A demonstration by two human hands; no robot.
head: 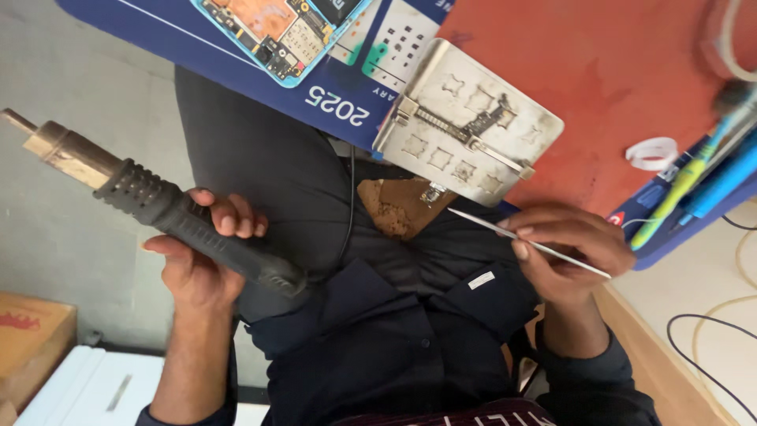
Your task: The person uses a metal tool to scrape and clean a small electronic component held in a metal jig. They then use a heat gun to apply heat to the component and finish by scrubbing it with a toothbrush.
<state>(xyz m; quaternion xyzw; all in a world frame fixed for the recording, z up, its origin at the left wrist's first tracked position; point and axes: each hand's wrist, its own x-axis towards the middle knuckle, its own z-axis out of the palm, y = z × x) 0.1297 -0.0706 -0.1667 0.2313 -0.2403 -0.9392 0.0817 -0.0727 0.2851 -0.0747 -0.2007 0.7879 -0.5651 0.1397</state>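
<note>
One hot-air gun point(150, 207), one pair of tweezers point(527, 244) and one metal jig plate point(467, 124) on the bench edge — the left hand point(197, 256) wraps closed around the gun's black handle, nozzle angled up-left, while the right hand point(568, 248) pinches the tweezers just below the plate.

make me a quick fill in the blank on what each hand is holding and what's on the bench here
1. The left hand grips a black hot-air ____ with a metal nozzle.
2. The right hand pinches thin metal ____.
3. The metal fixture plate lies partly on an ____ mat.
4. A roll of white ____ lies on that mat, near the blue tools.

Missing words: gun; tweezers; orange; tape
</note>
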